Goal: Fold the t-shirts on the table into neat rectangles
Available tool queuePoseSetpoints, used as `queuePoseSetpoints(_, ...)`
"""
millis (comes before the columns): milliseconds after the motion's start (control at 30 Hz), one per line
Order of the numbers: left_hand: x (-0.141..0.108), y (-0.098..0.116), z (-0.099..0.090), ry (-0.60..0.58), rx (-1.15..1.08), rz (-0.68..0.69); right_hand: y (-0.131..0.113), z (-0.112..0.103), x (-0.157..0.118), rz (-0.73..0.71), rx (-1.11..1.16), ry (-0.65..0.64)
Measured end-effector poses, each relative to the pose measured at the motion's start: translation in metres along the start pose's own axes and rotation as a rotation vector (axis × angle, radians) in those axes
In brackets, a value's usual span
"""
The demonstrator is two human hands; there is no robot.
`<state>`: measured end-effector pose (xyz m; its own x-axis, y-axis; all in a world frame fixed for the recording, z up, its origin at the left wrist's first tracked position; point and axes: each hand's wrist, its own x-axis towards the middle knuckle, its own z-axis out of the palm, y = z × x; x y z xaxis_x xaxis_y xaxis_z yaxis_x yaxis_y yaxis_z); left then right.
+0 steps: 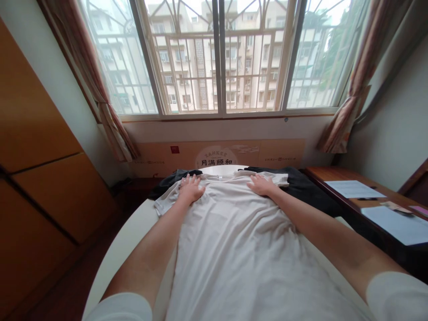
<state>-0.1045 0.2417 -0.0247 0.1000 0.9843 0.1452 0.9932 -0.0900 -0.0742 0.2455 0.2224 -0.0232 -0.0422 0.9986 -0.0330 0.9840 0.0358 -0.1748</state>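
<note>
A light grey-white T-shirt [230, 232] lies spread over a white round table, its collar at the far edge and its body running towards me with wrinkles on the right side. My left hand [191, 188] rests flat on the shirt's left shoulder, fingers apart. On the right shoulder, near the sleeve, my right hand [261, 184] lies with its fingers stretched out. Both arms reach forward over the cloth. Dark clothing [306, 189] sits beyond the right sleeve, and more black cloth [172, 182] shows behind the left one.
The white table [115, 249] curves out at the left. At the right stands a wooden desk [321, 174] with paper sheets [354, 189]. A printed cardboard panel [281, 151] leans below the barred window [219, 58]. Curtains [112, 120] hang at both sides, and a wooden cabinet [43, 187] is at left.
</note>
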Motion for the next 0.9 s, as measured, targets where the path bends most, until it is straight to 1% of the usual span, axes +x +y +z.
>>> queuePoseSetpoints(133,0.000,0.001,0.001,0.007,0.009,-0.012,0.003,0.002,0.006,0.071,-0.025,0.002)
queuePoseSetpoints(233,0.000,0.002,0.001,0.008,0.014,-0.009,-0.010,-0.002,0.006,0.084,-0.039,0.011)
queuePoseSetpoints(333,-0.001,0.002,0.001,-0.001,0.019,-0.006,-0.033,0.001,0.001,0.017,-0.033,0.008)
queuePoseSetpoints(400,-0.001,0.002,0.000,-0.009,0.018,-0.004,-0.046,0.007,-0.006,-0.045,-0.023,-0.015)
queuePoseSetpoints(467,-0.001,0.003,-0.001,-0.019,0.015,-0.005,-0.055,0.015,-0.014,-0.090,-0.023,-0.036)
queuePoseSetpoints(567,-0.001,0.003,-0.003,-0.029,0.005,-0.013,-0.056,0.021,-0.022,-0.126,-0.038,-0.029)
queuePoseSetpoints(700,-0.003,0.003,-0.004,-0.025,-0.003,-0.013,-0.050,0.014,-0.032,-0.144,-0.039,-0.038)
queuePoseSetpoints(767,-0.004,0.003,-0.004,-0.016,-0.002,-0.015,-0.052,0.011,-0.048,-0.167,-0.048,-0.032)
queuePoseSetpoints(800,-0.004,0.003,-0.004,-0.010,0.001,-0.014,-0.055,0.011,-0.061,-0.208,-0.050,-0.017)
queuePoseSetpoints(833,-0.004,0.003,-0.003,-0.005,0.006,-0.013,-0.059,0.012,-0.078,-0.276,-0.049,-0.004)
queuePoseSetpoints(900,-0.003,0.003,-0.002,-0.001,0.016,-0.009,-0.069,0.015,-0.121,-0.509,-0.014,0.024)
